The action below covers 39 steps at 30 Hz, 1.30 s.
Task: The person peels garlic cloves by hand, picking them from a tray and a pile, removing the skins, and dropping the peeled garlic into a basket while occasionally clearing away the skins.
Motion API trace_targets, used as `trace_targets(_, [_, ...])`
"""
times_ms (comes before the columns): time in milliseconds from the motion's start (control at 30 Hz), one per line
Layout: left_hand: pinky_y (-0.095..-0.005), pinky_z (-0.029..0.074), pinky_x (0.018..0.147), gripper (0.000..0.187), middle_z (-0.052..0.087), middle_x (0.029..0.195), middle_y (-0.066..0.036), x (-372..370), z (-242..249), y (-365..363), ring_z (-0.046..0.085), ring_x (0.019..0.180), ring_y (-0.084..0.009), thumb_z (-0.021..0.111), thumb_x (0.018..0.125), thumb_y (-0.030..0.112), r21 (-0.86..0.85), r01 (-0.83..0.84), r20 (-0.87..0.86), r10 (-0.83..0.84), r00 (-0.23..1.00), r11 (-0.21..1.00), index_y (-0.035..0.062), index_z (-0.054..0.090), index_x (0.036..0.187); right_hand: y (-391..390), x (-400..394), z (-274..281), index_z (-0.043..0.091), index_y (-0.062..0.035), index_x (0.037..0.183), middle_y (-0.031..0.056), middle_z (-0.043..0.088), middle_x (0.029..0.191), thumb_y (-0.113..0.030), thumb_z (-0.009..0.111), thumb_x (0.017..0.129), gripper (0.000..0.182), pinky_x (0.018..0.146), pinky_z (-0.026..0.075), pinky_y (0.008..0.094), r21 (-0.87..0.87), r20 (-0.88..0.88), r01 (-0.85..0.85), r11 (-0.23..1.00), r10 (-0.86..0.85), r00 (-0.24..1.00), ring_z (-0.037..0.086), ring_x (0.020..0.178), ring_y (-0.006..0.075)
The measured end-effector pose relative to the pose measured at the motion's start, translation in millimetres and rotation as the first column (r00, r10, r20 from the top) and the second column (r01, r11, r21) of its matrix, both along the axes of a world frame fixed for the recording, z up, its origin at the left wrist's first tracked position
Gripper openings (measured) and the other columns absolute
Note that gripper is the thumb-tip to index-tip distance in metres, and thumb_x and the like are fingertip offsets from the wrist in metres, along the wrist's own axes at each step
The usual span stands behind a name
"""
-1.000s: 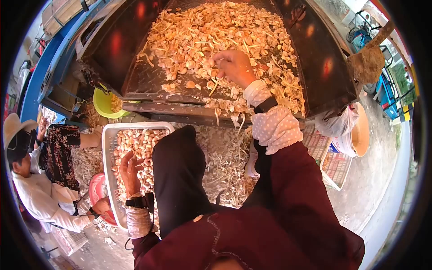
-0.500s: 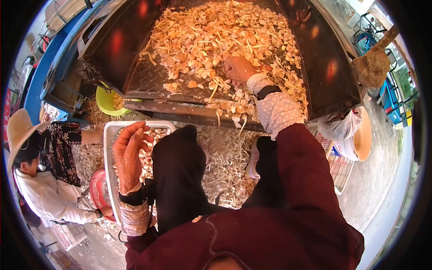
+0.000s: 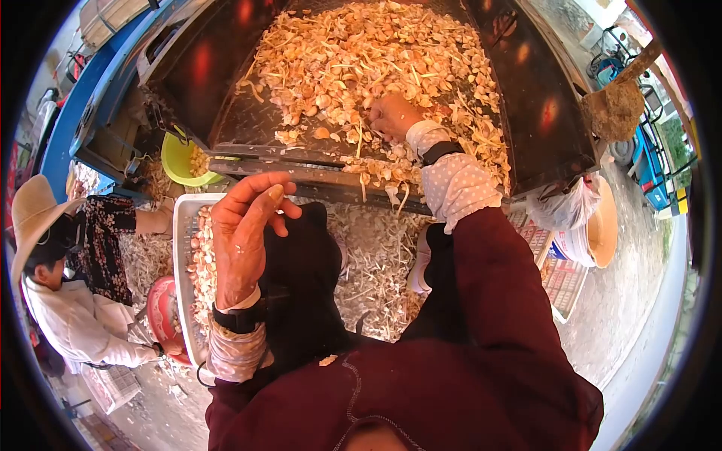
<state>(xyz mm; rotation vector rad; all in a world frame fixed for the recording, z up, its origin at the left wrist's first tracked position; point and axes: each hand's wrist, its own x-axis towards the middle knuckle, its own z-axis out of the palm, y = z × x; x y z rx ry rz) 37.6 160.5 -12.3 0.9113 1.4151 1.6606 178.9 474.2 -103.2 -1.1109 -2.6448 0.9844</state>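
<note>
Loose garlic cloves [image 3: 331,90] mixed with papery skins and stalks cover the dark metal cart bed [image 3: 263,143] before me. Low at the near edge of this heap is my right hand [image 3: 392,116], its fingers curled down among the cloves; the fingertips are hidden, so I cannot make out what they hold. My left hand [image 3: 244,233] hovers above my left thigh and the inner side of a white crate [image 3: 180,259]. Its fingers are bent but apart, with nothing visible in them. Peeled-looking, pinkish cloves [image 3: 201,252] lie in that crate, partly covered by my hand.
A yellow-green basin [image 3: 174,161] stands under the cart's left corner. To my left, a person in a hat [image 3: 90,323] reaches into a red basin [image 3: 159,316]. Skins and stalks [image 3: 380,263] litter the ground between my feet. Right of me are a bucket [image 3: 602,233] and a plastic bag [image 3: 568,203].
My left hand has moved right and forward, from over the white crate toward my left thigh. My right hand has shifted slightly left within the garlic.
</note>
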Motion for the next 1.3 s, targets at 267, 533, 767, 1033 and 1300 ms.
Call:
trace_targets(267, [-0.0194, 0.044, 0.056, 0.020, 0.069, 0.093, -0.007, 38, -8, 28, 0.063, 0.071, -0.0095, 0.058, 0.093, 0.011, -0.021, 0.233, 0.138, -0.228, 0.964, 0.972, -0.0024, 0.066, 0.106, 1, 11, 16, 0.062, 0.0030, 0.081, 0.0119, 0.064, 0.059, -0.007, 0.064, 0.084, 0.011, 0.043, 0.053, 0.0312, -0.117, 0.067, 0.143, 0.983, -0.136, 0.988, 0.066, 0.048, 0.0179])
trace_targets(533, [-0.0203, 0.046, 0.052, 0.021, 0.068, 0.091, -0.007, 49, -43, 47, 0.066, 0.070, -0.0119, 0.058, 0.094, 0.014, -0.073, 0.363, 0.261, -0.334, 0.906, 0.929, -0.0012, 0.066, 0.106, 2, 7, 28, 0.060, 0.0046, 0.083, 0.0134, 0.063, 0.057, -0.007, 0.063, 0.085, 0.012, 0.040, 0.053, 0.0299, -0.037, 0.172, 0.161, 0.986, -0.152, 0.973, 0.066, 0.049, 0.0201])
trace_targets(767, [-0.0201, 0.046, 0.053, 0.020, 0.068, 0.090, -0.006, 54, -58, 55, 0.065, 0.069, -0.0126, 0.058, 0.095, 0.015, -0.164, 0.389, 0.416, -0.294, 0.861, 0.906, -0.0007, 0.065, 0.104, -99, -33, 85, 0.058, 0.0051, 0.097, 0.0095, 0.063, 0.064, -0.008, 0.060, 0.087, 0.016, 0.042, 0.049, 0.0248, -0.345, -0.485, -0.247, 0.905, 0.053, 0.873, 0.064, 0.051, 0.0143])
trace_targets(1033, [-0.0192, 0.043, 0.054, 0.019, 0.066, 0.091, -0.006, 55, -58, 47, 0.064, 0.070, -0.0112, 0.057, 0.093, 0.013, -0.204, 0.422, 0.446, -0.300, 0.843, 0.883, -0.0005, 0.064, 0.105, -70, -44, 60, 0.068, -0.0053, 0.102, 0.0166, 0.068, 0.084, -0.006, 0.059, 0.084, 0.020, 0.069, 0.052, 0.0399, 0.222, -0.395, -0.139, 0.965, 0.219, 0.892, 0.068, 0.077, 0.0294])
trace_targets(1300, [-0.0185, 0.044, 0.051, 0.021, 0.067, 0.090, -0.008, 53, -55, 55, 0.064, 0.067, -0.0102, 0.057, 0.094, 0.012, -0.150, 0.428, 0.458, -0.321, 0.829, 0.891, -0.0012, 0.064, 0.108, 38, -33, -5, 0.071, -0.0112, 0.094, 0.0147, 0.069, 0.085, -0.003, 0.064, 0.075, 0.022, 0.075, 0.052, 0.0441, 0.604, 0.149, -0.254, 0.755, 0.206, 0.967, 0.066, 0.084, 0.0361])
